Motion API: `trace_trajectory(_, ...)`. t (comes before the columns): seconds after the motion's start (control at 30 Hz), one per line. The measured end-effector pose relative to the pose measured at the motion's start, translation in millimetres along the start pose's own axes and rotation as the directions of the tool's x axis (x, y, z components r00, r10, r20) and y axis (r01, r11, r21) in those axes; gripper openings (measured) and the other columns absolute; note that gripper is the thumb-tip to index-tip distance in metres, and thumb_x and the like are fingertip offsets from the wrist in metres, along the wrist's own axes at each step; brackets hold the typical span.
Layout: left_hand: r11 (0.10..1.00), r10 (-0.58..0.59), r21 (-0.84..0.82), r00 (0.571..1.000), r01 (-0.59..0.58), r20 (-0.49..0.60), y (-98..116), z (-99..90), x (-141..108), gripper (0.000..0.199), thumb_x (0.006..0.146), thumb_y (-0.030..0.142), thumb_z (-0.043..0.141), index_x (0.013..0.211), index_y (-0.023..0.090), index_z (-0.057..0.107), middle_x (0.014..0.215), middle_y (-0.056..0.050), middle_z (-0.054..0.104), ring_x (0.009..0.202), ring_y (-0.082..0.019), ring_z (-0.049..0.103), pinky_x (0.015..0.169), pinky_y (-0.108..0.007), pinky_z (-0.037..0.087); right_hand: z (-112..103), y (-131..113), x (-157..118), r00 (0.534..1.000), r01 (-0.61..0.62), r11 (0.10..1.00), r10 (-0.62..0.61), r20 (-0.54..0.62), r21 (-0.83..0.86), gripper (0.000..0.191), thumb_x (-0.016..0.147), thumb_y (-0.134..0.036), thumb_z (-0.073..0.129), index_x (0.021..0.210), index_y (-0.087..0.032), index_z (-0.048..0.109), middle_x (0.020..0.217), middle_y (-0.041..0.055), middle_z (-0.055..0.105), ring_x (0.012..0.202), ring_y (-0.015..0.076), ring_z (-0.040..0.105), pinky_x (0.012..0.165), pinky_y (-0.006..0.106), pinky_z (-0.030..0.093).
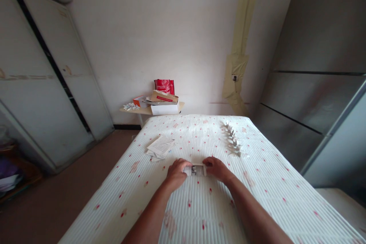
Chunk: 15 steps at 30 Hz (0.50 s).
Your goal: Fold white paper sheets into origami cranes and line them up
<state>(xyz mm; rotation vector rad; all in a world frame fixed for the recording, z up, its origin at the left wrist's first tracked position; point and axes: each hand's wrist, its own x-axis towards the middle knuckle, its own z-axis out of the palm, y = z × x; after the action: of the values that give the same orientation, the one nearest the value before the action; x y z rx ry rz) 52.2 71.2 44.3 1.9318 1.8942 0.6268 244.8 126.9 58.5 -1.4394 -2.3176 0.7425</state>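
A small piece of printed paper (197, 170) with a dark picture on it lies on the bed, between my two hands. My left hand (177, 172) has its fingers closed at the paper's left end. At the right end, the fingers of my right hand (216, 168) pinch its upper corner. A stack of cut printed sheets (161, 146) rests farther off to the left. To the right, a row of pointed folded paper figures (233, 140), which look like cranes, runs away from me.
The bed (197, 206) has a ribbed white cover with red spots. Beyond its far left corner, a small table (145, 111) bears boxes, a red bag (165, 86) and a pile of white pieces. Cabinets (54, 84) stand left; a grey wardrobe (311, 87) stands right.
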Motion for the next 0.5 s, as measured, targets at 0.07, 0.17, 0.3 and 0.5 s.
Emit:
trace_trajectory(0.07,0.998,-0.057,0.023,0.998,0.057,0.005,7.5,-1.4,-0.1,0.043,0.065,0.007,0.046,0.099,0.028,0.062,0.107,0.004,0.06,0.107,-0.013,0.049,0.091,-0.023,0.035,4.4,-6.4,-0.6,0.999,-0.043,0.999,0.043,-0.021,-0.028,0.016,0.071,-0.022,0.056,0.085,-0.019,0.064,0.087,0.0027,0.064,0.082,0.0165,0.058,0.07,0.025,0.039)
trace_trajectory(0.17,0.993,-0.098,0.068,0.994,0.1,-0.04,18.5,0.7,-1.6,0.028,0.071,0.021,0.052,0.097,0.027,0.062,0.105,0.001,0.06,0.107,-0.018,0.049,0.089,-0.029,0.035,13.6,-17.5,-4.9,0.977,-0.161,0.975,0.135,-0.164,-0.155,0.03,0.066,-0.041,0.064,0.088,-0.021,0.061,0.095,0.0053,0.06,0.092,0.0224,0.054,0.073,0.03,0.037)
trace_trajectory(0.3,0.978,-0.093,0.176,0.99,0.11,-0.104,24.9,6.4,-4.3,0.025,0.071,0.027,0.057,0.096,0.028,0.06,0.104,0.0,0.059,0.105,-0.019,0.048,0.084,-0.03,0.035,21.8,-26.6,-11.0,0.969,-0.171,0.961,0.125,-0.211,-0.218,0.039,0.061,-0.046,0.068,0.089,-0.021,0.057,0.096,0.0061,0.059,0.095,0.0241,0.052,0.073,0.032,0.035)
trace_trajectory(0.5,0.982,-0.058,0.173,0.992,0.078,-0.114,22.3,7.6,-5.0,0.027,0.07,0.029,0.06,0.097,0.028,0.059,0.103,0.0,0.059,0.104,-0.02,0.049,0.082,-0.03,0.035,22.2,-24.7,-10.6,0.971,-0.165,0.962,0.119,-0.208,-0.22,0.032,0.062,-0.037,0.065,0.089,-0.02,0.056,0.094,0.0054,0.057,0.094,0.0239,0.052,0.072,0.033,0.035)
